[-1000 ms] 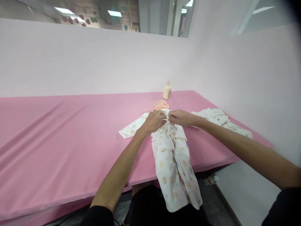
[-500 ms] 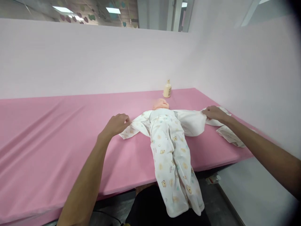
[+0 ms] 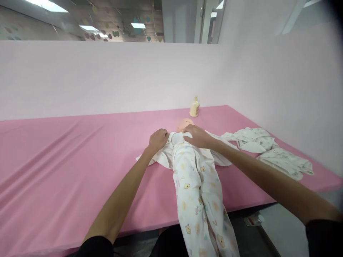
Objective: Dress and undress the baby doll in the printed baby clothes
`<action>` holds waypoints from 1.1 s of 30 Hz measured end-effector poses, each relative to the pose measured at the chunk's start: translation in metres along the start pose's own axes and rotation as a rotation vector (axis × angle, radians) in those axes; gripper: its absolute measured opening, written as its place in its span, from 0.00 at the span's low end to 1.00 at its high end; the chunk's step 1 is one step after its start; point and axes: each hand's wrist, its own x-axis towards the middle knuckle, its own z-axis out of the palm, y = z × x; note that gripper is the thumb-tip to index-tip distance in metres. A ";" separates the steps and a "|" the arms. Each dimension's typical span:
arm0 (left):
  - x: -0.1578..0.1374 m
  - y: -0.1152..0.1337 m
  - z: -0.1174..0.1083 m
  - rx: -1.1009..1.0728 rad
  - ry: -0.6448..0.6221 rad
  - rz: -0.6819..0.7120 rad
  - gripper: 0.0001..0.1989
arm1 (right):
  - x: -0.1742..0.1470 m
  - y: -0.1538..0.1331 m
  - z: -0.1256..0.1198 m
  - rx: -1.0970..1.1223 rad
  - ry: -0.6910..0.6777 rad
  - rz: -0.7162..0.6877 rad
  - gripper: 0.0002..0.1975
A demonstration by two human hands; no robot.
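1. a pale wall (image 3: 107,78) runs behind a long surface under a pink cover (image 3: 66,171), which is wrinkled toward the left; above the wall, a glass strip (image 3: 120,21) shows ceiling lights and hanging heart shapes.

2. on the cover, right of the middle, a doll (image 3: 184,125) lies on its back, head toward the wall; the right hand hides part of it.

3. the doll's patterned trousers (image 3: 189,185), white with small bears, run toward the person and reach past the near edge of the surface.

4. a white top (image 3: 166,159) is spread out under the doll, one side to the left and the other to the right, so that the pale chest shows between them.

5. the left hand (image 3: 158,139) is at the top's left part, beside the doll's shoulder; its fingers are bent close together, and i cannot tell whether they pinch the cloth.

6. the right hand (image 3: 197,136) is over the upper chest, just below the head, thumb a little apart from the curled fingers; whether any cloth is between them cannot be told.

7. a cream pump bottle (image 3: 194,108) stands upright beyond the head, near the wall.

8. at the right, more printed baby clothes (image 3: 285,162) lie loosely bunched, beyond the right forearm.
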 end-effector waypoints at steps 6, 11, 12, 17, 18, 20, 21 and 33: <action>0.019 -0.005 0.002 -0.144 0.005 -0.104 0.18 | 0.053 -0.003 0.029 -0.076 -0.252 -0.121 0.19; 0.009 -0.012 -0.024 -0.224 -0.262 0.113 0.14 | 0.069 0.002 0.029 0.000 -0.382 -0.104 0.16; 0.007 -0.013 -0.027 -0.230 -0.311 0.132 0.17 | 0.069 0.003 0.029 0.011 -0.383 -0.089 0.17; 0.005 -0.018 -0.020 -0.134 -0.273 0.123 0.20 | 0.069 0.009 0.035 -0.001 -0.288 -0.005 0.21; 0.006 -0.018 -0.016 -0.116 -0.241 0.129 0.16 | 0.068 0.011 0.037 -0.008 -0.265 0.001 0.21; 0.009 -0.018 -0.010 -0.096 -0.197 0.133 0.10 | 0.067 0.014 0.039 -0.013 -0.239 -0.001 0.19; 0.010 -0.018 -0.008 -0.090 -0.179 0.121 0.10 | 0.066 0.016 0.039 -0.008 -0.238 -0.007 0.18; 0.016 -0.057 -0.013 -0.218 -0.370 -0.199 0.17 | 0.059 0.011 0.021 0.045 -0.343 0.051 0.30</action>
